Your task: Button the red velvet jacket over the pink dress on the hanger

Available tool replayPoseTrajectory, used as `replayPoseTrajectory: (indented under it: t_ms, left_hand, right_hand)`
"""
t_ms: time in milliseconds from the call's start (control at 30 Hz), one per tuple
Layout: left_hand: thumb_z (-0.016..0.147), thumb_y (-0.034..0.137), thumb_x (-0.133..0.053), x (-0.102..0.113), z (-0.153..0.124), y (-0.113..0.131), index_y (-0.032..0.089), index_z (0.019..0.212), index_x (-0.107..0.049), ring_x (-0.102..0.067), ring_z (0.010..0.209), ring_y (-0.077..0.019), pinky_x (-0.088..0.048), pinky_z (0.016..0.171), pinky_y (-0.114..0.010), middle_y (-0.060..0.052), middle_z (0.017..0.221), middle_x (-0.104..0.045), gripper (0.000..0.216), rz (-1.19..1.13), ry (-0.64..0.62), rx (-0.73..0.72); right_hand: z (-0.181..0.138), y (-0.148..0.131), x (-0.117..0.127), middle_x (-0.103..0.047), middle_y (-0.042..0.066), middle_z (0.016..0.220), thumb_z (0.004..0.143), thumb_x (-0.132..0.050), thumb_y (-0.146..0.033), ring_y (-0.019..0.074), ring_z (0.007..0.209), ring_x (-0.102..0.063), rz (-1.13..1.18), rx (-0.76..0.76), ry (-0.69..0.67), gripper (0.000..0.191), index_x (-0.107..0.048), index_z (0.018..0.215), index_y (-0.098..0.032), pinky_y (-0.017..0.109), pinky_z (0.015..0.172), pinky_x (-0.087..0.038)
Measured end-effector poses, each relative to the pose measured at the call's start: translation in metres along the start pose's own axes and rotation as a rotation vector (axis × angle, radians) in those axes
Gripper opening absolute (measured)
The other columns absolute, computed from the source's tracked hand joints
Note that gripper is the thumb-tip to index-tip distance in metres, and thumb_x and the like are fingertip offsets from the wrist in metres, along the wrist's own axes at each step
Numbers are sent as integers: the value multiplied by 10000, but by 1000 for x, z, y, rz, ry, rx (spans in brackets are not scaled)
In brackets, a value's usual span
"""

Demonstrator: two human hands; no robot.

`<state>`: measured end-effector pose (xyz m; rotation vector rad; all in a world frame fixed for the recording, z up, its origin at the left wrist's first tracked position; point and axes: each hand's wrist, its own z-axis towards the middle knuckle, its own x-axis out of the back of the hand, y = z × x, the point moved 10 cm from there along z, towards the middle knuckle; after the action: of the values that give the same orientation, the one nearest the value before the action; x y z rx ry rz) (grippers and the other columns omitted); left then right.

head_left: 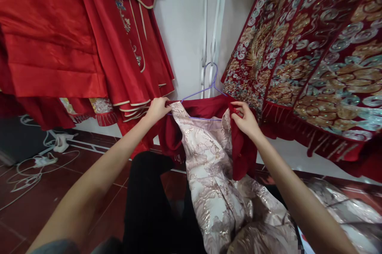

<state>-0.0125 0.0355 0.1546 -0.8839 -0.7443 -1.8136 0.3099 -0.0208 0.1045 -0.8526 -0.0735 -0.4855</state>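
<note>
A purple wire hanger [209, 87] carries a dark red garment [205, 107] and a pale pink brocade dress [209, 166] that drapes down over my lap. My left hand [156, 109] is closed on the garment's left shoulder at the hanger's end. At the right shoulder my right hand [245, 119] pinches the red fabric. The hanger's hook rises between my hands in front of the white wall.
Plain red satin robes [74, 35] hang at the left. Heavily embroidered red and gold garments [313, 55] hang at the right. White straps [212, 15] hang on the wall. White cables [32, 166] lie on the dark red tiled floor at the left.
</note>
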Motion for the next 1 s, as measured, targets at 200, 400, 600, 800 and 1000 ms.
replayPoseTrajectory:
  t_ms: [200,400,600,800,1000]
  left_hand:
    - [742,269,-593,5,1,-1,150,944,-584,-614,833,-260,-449,751,-339,-121,921,-631,234,102,82,9]
    - [760,236,-590,-3,1,0,158,977,-525,-617,841,-257,-456,750,-339,-111,916,-619,239,51,132,89]
    - [763,145,-540,-35,-5,53,131,1045,-515,-640,857,-270,-453,749,-341,-162,930,-627,284,-21,66,120]
    - [721,193,-585,-69,-19,98,175,810,-536,-592,656,-166,-451,653,-289,-26,709,-609,103,-646,-177,-33]
    - [716,169,-572,-71,-32,102,171,864,-537,-558,707,-116,-451,676,-251,-4,793,-590,152,-887,-141,-83]
  right_hand:
    - [1,-12,-25,-626,3,760,662,-567,-208,155,690,-577,-174,-21,-97,169,-605,827,-201,292,698,-462]
    - [-3,-16,-29,-628,6,731,678,-555,-238,146,625,-569,-151,-39,-22,158,-598,826,-202,267,629,-452]
    - [-8,-41,-60,-609,-10,650,681,-551,-230,146,568,-555,-223,43,-78,57,-525,729,-217,266,608,-430]
    - [-24,-52,-106,-599,-26,648,671,-575,-235,136,567,-555,-149,74,-372,107,-492,737,-220,261,610,-439]
    - [-32,-31,-108,-604,-16,725,706,-590,-265,143,644,-598,10,8,-406,193,-491,865,-221,286,652,-511]
